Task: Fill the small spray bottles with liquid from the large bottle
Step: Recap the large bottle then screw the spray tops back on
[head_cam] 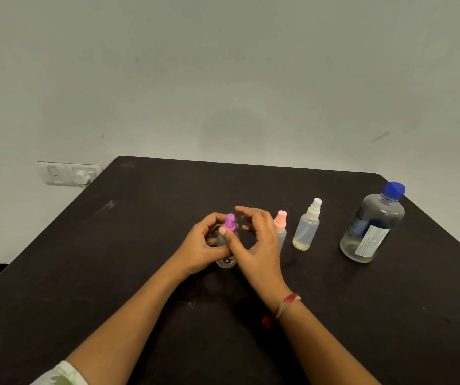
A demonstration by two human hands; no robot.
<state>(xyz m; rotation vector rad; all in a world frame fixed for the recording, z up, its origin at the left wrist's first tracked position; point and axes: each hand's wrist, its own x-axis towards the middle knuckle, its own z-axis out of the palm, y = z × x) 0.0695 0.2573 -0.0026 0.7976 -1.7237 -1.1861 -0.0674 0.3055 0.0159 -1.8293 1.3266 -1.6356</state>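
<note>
A small clear spray bottle with a purple spray top [229, 221] stands upright at the middle of the dark table [140, 245]. My left hand [205, 247] grips its body. My right hand [256, 245] is just to its right, thumb touching the bottle below the purple top, other fingers loosely spread above. A pink-topped spray bottle [280, 226] stands partly hidden behind my right hand. To its right a white-topped spray bottle [307, 227] holds a little liquid. The large clear bottle [370, 229] with a shut blue cap stands at the far right, holding liquid at its bottom.
A wall socket with a white plug [70, 173] sits on the wall beyond the table's far left corner. The table's far edge runs close behind the bottles. A red and cream thread band is on my right wrist [285, 304].
</note>
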